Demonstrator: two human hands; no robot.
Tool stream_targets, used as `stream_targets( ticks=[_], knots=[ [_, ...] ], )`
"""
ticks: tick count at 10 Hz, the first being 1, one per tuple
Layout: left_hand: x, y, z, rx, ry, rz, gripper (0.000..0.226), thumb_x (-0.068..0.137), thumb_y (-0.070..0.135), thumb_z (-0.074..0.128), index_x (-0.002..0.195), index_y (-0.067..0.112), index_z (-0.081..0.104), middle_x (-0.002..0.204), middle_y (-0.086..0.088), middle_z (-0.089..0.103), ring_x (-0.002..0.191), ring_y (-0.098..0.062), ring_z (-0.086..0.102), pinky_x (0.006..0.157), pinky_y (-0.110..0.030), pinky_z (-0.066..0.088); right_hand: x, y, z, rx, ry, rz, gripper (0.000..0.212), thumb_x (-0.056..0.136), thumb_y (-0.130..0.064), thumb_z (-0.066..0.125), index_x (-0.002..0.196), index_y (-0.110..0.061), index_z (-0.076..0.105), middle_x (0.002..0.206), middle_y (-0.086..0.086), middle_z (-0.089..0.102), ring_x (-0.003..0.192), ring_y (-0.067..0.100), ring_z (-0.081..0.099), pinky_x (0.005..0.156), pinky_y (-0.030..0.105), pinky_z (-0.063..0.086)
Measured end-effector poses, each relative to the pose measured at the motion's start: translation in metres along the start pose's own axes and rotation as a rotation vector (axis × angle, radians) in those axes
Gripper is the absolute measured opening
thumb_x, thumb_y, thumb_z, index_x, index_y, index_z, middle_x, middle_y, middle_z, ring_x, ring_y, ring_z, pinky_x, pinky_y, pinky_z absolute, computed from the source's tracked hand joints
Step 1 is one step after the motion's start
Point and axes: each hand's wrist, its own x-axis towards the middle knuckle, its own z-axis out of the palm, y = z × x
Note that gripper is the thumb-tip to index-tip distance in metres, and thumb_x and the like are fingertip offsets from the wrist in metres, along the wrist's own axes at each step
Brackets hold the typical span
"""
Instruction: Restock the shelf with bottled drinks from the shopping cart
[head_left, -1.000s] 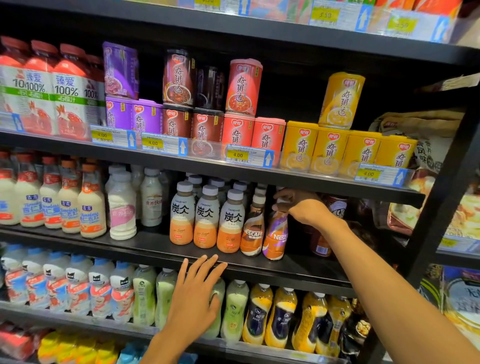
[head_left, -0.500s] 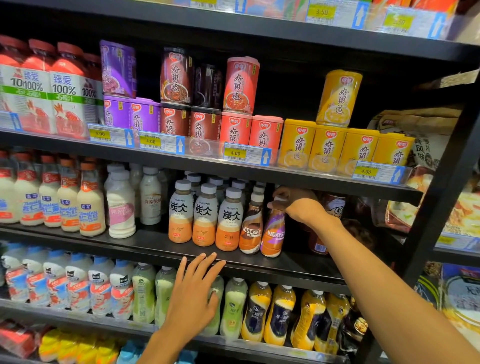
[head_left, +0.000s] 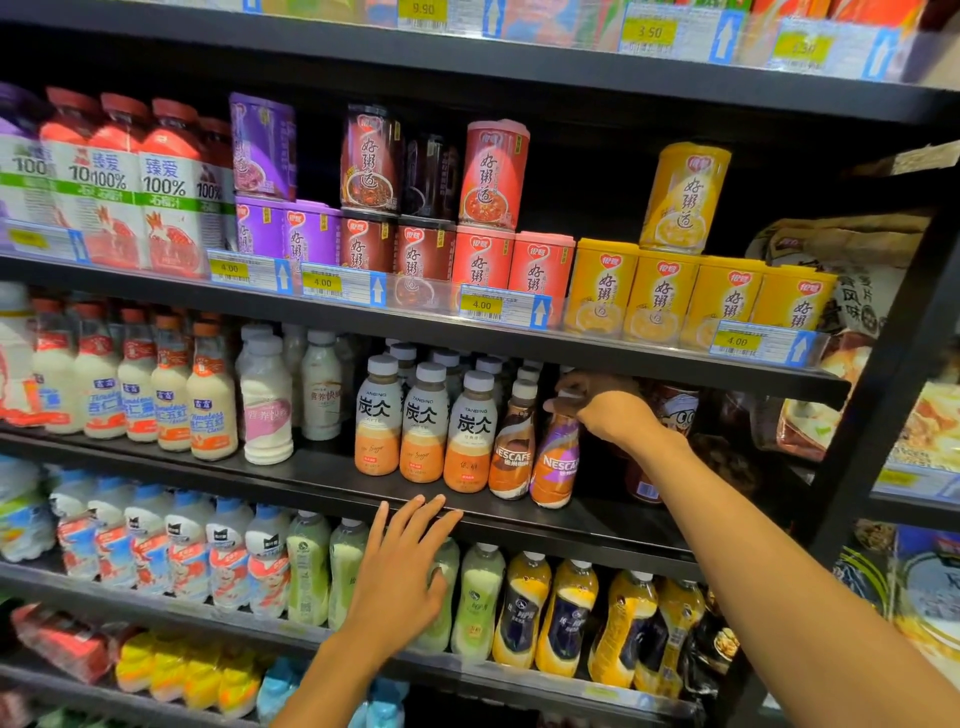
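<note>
My right hand (head_left: 610, 410) grips the white cap of a purple and orange Nescafe bottle (head_left: 556, 467), which stands on the black middle shelf (head_left: 322, 483) at the right end of a row of bottles. A brown Nescafe bottle (head_left: 511, 452) stands just left of it, then three orange and grey coffee bottles (head_left: 423, 431). My left hand (head_left: 402, 577) is spread flat, fingers straight, with its fingertips at the front edge of the middle shelf, in front of the green bottles (head_left: 467, 597) below. The shopping cart is out of view.
Milk bottles (head_left: 166, 395) fill the left of the middle shelf. Porridge cans (head_left: 660, 296) and red juice bottles (head_left: 124, 182) stand on the shelf above. Yellow bottles (head_left: 566, 613) sit on the lower shelf. A red can (head_left: 670, 415) stands behind my right hand. A black upright (head_left: 883, 395) borders the right.
The purple Nescafe bottle has tilted closer to upright under my right hand. My left hand stays at the shelf edge. The view has shifted slightly.
</note>
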Motion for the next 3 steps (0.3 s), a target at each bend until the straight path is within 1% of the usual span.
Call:
stream_targets(
  ticks=[1, 2, 3],
  knots=[
    [0.001, 0.001, -0.006, -0.004, -0.020, -0.003, 0.075, 0.086, 0.030, 0.054, 0.156, 0.037, 0.029, 0.165, 0.008, 0.027, 0.156, -0.020, 0.015, 0.126, -0.046, -0.008, -0.008, -0.004, -0.002, 0.031, 0.005, 0.000, 0.046, 0.090, -0.039, 0.076, 0.127, -0.012, 0.069, 0.133, 0.009, 0.068, 0.118, 0.026, 0.062, 0.090, 0.026, 0.045],
    [0.000, -0.001, -0.009, 0.018, -0.067, 0.002, 0.079, 0.087, 0.030, 0.053, 0.159, 0.038, 0.021, 0.168, 0.009, 0.018, 0.157, -0.020, 0.007, 0.125, -0.047, -0.010, -0.018, -0.005, -0.005, 0.072, 0.017, 0.022, 0.047, 0.094, -0.038, 0.072, 0.131, -0.010, 0.066, 0.124, 0.003, 0.067, 0.110, 0.021, 0.062, 0.077, 0.013, 0.044],
    [-0.003, 0.004, -0.014, 0.003, -0.118, 0.006, 0.083, 0.091, 0.032, 0.053, 0.160, 0.040, 0.008, 0.170, 0.010, 0.003, 0.157, -0.018, -0.006, 0.122, -0.045, -0.017, -0.036, -0.004, -0.005, 0.019, 0.081, 0.094, 0.025, 0.099, -0.037, 0.065, 0.099, -0.013, 0.069, 0.093, -0.002, 0.066, 0.094, 0.022, 0.059, 0.060, 0.016, 0.039]
  ],
)
